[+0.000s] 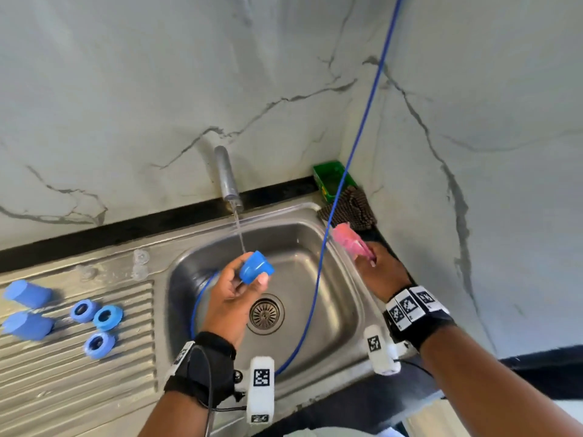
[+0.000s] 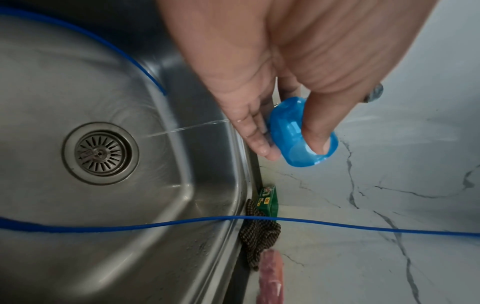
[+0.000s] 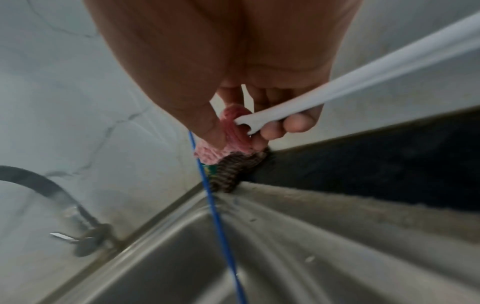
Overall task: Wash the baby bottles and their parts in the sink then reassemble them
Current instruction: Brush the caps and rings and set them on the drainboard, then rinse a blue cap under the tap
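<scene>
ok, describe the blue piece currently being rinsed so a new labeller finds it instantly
Start at the steel sink and follow the water from the tap down. The left hand pinches a blue cap under the stream. Unlike the other blue parts, which lie on the ribbed draining board, it is held above the basin.

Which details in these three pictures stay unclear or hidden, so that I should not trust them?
- Head view: the pink sponge under the right hand is motion-blurred; its shape is uncertain.
- Right wrist view: everything is blurred; the white strip crossing the fingers cannot be identified.
- Left wrist view: the left hand covers part of the blue cap; its inside is unseen.
- Head view: clear parts on the drainboard are too faint to identify.
</scene>
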{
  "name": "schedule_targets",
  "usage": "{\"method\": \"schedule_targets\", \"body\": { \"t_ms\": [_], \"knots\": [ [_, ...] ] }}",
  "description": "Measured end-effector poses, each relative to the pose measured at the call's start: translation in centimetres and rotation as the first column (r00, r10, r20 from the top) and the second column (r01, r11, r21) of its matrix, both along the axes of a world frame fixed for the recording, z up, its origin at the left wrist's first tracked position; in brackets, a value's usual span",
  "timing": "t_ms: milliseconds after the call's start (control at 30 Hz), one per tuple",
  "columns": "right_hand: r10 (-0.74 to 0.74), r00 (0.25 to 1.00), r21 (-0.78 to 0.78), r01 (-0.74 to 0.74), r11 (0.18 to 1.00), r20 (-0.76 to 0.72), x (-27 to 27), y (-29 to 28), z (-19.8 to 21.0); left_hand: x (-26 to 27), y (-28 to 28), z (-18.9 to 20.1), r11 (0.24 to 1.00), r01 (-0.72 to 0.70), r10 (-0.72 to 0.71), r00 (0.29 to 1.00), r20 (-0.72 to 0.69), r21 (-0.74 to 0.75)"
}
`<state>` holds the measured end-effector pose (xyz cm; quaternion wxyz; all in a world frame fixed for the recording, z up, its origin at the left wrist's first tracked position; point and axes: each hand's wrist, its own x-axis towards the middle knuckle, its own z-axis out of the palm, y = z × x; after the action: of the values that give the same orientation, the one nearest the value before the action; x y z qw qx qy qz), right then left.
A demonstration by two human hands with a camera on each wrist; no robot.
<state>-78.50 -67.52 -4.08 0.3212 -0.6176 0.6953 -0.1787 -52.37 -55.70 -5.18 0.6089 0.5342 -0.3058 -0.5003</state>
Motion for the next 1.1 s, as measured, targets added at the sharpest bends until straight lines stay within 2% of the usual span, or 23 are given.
{"method": "schedule_targets", "body": {
  "t_ms": [67,167,300,400,533,600,767,900,1033,1100],
  "knots": [
    [-0.047,0.995,-0.079,0.041,0.996,-0.084,-1.8,-1.5,-1.5,-0.2,-0.4,-0.1,1.000,0.008,-0.008,1.000,-0.011,0.009],
    [-0.053,0.980,-0.164,0.021,0.986,-0.190,-3.0,-2.8,-3.8,-0.1,-0.8,-0.4,0.999,0.026,-0.026,1.000,0.004,0.028],
    [-0.055,0.976,-0.222,0.007,0.975,-0.211,-3.3,-3.1,-5.6,0.5,-1.0,-0.8,0.998,0.010,-0.011,1.000,0.004,0.055],
    [-0.053,0.963,-0.277,-0.022,0.961,-0.263,-3.3,-2.9,-6.1,1.2,-0.9,-1.0,0.998,0.002,-0.002,1.000,0.003,0.065],
    [0.003,0.938,-0.373,-0.140,0.917,-0.347,-2.8,-3.3,-6.0,2.2,-1.8,-1.7,0.995,-0.052,0.049,0.998,0.038,0.081],
    [0.016,0.941,-0.423,-0.168,0.890,-0.339,-2.1,-3.3,-5.4,2.5,-2.8,-2.0,0.993,-0.076,0.071,0.996,0.058,0.091],
    [0.177,0.952,-0.573,-0.293,0.765,-0.250,3.4,-3.1,-4.0,3.9,-6.5,-2.8,0.980,-0.154,0.142,0.985,0.098,0.124],
    [0.344,0.939,-0.510,-0.307,0.803,-0.024,8.6,-3.0,-3.8,4.9,-8.9,-3.0,0.987,-0.112,0.098,0.988,0.117,0.114],
    [0.468,0.858,-0.354,-0.379,0.855,0.211,14.0,-3.6,-3.9,5.3,-9.6,-2.9,0.992,-0.065,0.050,0.989,0.136,0.108],
    [0.514,0.813,-0.318,-0.428,0.846,0.273,16.2,-3.9,-4.0,5.3,-9.4,-3.0,0.994,-0.056,0.043,0.990,0.134,0.098]
  ]
}}
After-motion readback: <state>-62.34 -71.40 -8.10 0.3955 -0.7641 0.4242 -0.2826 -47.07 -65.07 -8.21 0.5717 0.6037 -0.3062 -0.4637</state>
